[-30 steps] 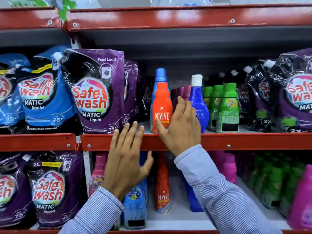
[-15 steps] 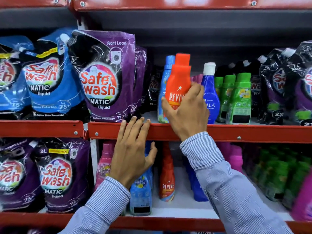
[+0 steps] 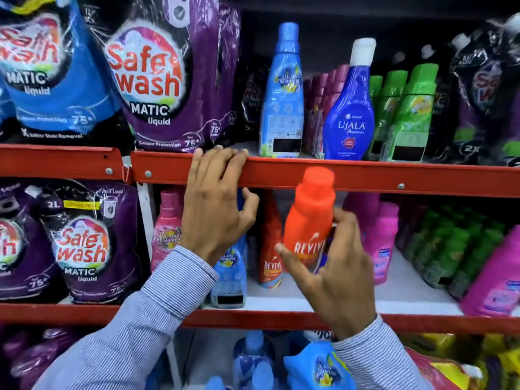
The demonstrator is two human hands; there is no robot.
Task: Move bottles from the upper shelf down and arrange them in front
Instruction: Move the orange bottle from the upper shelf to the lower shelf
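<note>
My right hand (image 3: 334, 266) grips an orange Revive bottle (image 3: 309, 218) and holds it in the air in front of the lower shelf, its cap level with the red rail of the upper shelf (image 3: 365, 177). A second orange Revive bottle (image 3: 270, 257) stands on the lower shelf just left of it. My left hand (image 3: 216, 204) rests with its fingertips on the red rail, fingers spread, holding nothing. On the upper shelf stand a light blue bottle (image 3: 282, 99) and a dark blue Ujala bottle (image 3: 350, 114).
Green bottles (image 3: 408, 114) and dark pouches fill the upper shelf's right side. Purple and blue Safewash pouches (image 3: 168, 80) stand at the left. Pink bottles (image 3: 382, 240), a pink bottle (image 3: 167, 232) and a blue bottle (image 3: 229, 274) occupy the lower shelf. More blue bottles sit below.
My right hand lifted the orange Revive bottle off the upper shelf and brought it down in front of the lower shelf. The view tilted down. My left hand stayed at the rail.
</note>
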